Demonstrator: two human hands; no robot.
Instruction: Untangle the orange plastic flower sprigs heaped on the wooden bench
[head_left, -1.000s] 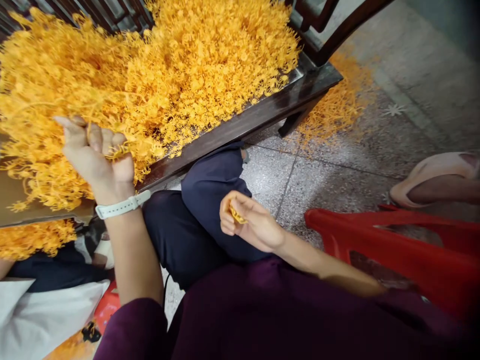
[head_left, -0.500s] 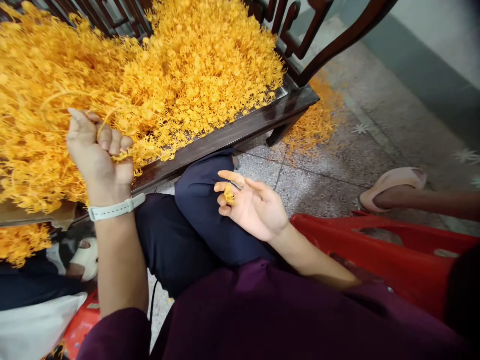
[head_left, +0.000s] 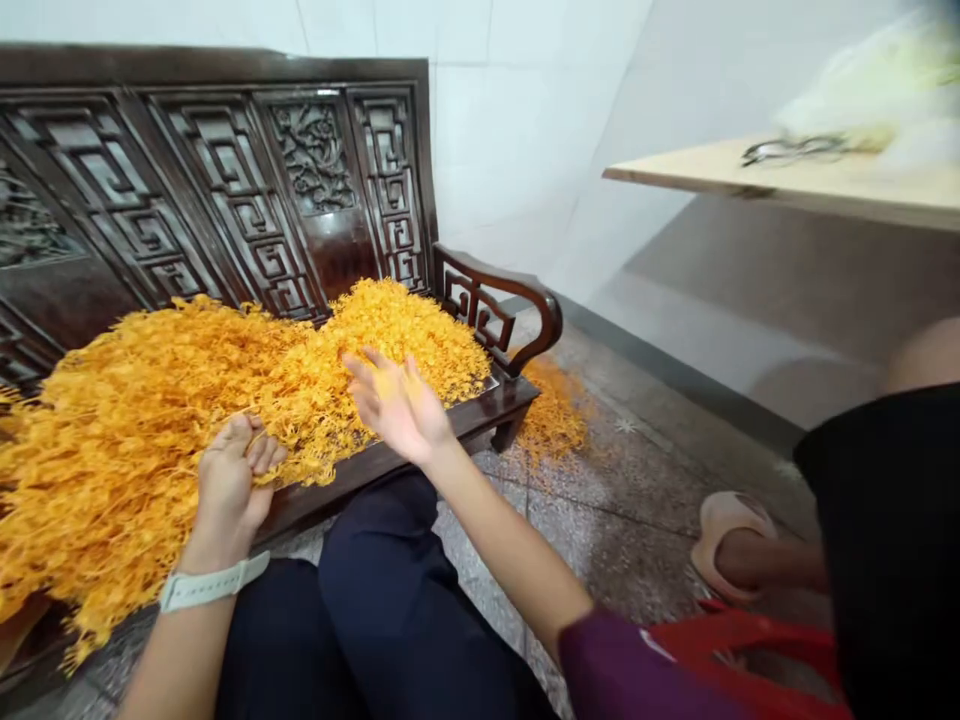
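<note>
A big heap of orange-yellow pieces [head_left: 165, 400], thin curly strands with small knobby tips, covers the seat of a dark carved wooden bench [head_left: 420, 445]. At the heap's front edge, my left hand [head_left: 236, 470] is closed, its fingers curled around a thin orange strand that is hard to tell from the pile behind. A pale watch band circles that wrist. Over the heap's right part, my right hand [head_left: 401, 405] is blurred by motion, its fingers spread open. A small yellow smear shows in front of its palm.
Loose orange bits [head_left: 555, 410] lie on the floor beyond the bench's armrest [head_left: 536, 310]. Glasses [head_left: 795, 150] and a whitish bag [head_left: 877, 90] rest on a pale wooden tabletop [head_left: 690, 170]. Another person's slipper-clad foot [head_left: 731, 540] and a red plastic stool [head_left: 750, 640] are at right.
My right hand has moved from above my lap to over the heap, and its fingers have spread. My left hand stays closed. The view has tilted up, showing the bench back and tabletop.
</note>
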